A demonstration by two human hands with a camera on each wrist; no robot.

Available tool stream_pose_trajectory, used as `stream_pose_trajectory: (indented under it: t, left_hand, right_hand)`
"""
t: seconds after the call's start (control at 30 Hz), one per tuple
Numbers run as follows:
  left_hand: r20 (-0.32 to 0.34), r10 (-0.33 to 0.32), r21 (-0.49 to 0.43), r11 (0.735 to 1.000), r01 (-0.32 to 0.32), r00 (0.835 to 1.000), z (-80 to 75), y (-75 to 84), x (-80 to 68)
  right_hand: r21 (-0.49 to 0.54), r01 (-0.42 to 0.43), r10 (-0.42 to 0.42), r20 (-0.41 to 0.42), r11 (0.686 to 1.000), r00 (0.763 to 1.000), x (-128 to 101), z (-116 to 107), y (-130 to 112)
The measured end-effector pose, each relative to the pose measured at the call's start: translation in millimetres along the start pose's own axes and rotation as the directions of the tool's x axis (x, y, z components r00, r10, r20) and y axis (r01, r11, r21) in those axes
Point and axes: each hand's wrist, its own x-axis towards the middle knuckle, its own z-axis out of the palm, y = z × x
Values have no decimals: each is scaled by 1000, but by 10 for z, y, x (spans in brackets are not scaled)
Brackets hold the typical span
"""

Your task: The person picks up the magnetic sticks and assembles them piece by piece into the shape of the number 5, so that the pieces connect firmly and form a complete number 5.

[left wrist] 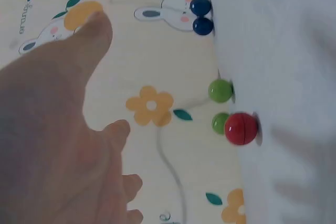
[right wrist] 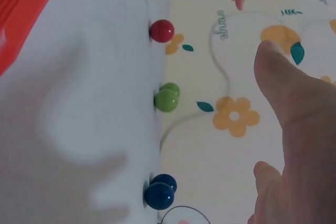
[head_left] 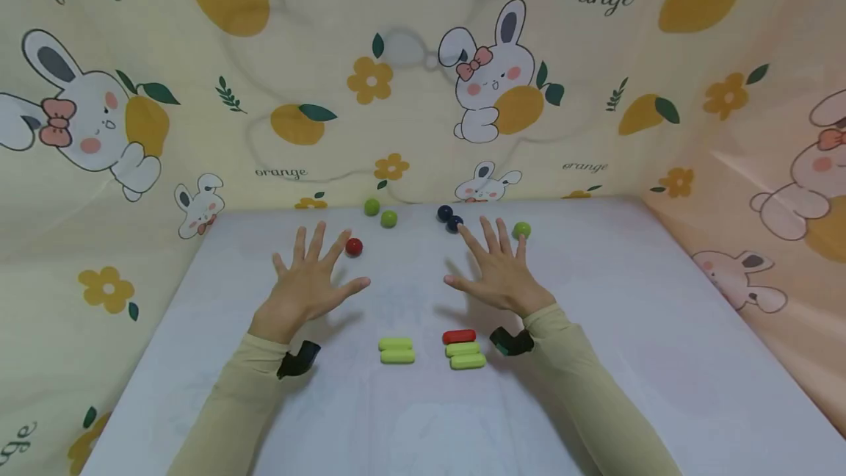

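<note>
My left hand (head_left: 305,286) hovers over the table's left half with its fingers spread and holds nothing. Its nearest thing is a red ball (head_left: 354,247), by the index fingertip in the head view. The right hand (head_left: 500,275), likewise spread and holding nothing, is over the right half. Beyond its fingertips are two dark blue balls (head_left: 446,214) and a green ball (head_left: 521,230). Two more green balls (head_left: 388,219) sit at the back, left of centre. Closer to me lie two yellow-green sticks (head_left: 396,356) side by side, and a red stick (head_left: 459,336) beside two yellow-green sticks (head_left: 467,361).
The white table (head_left: 410,424) ends at the back against a cream curtain (head_left: 410,123) printed with rabbits and fruit. The curtain also runs along both sides. A dark wrist camera (head_left: 299,360) is worn on the left wrist, another camera (head_left: 512,342) on the right.
</note>
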Motion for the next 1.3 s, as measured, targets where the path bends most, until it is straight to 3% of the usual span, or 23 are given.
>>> stream_pose_trajectory:
  t: [0.33,0.6,0.77,0.9,1.07,1.3]
  left_hand:
    - [14,97,2,995,-97,995,167,158,61]
    - [-39,230,55,972,-228,972,309,336,190]
    - [-22,286,-23,958,-287,958,385,463,241]
    - [15,351,-138,928,-345,936,437,578,237]
    - [136,382,-264,903,-338,914,489,762,228]
    - [238,483,-334,855,-396,843,577,975,276]
  right_hand:
    - [-23,-2,3,42,1000,999,65,24,166]
    - [-35,29,-29,11,999,1000,68,55,358]
    - [-30,45,-46,-36,999,998,54,28,473]
    - [-3,42,-42,-89,999,995,67,14,565]
    - [32,28,-23,-137,999,990,78,-7,666]
    - [139,-6,26,-143,990,989,111,-1,795]
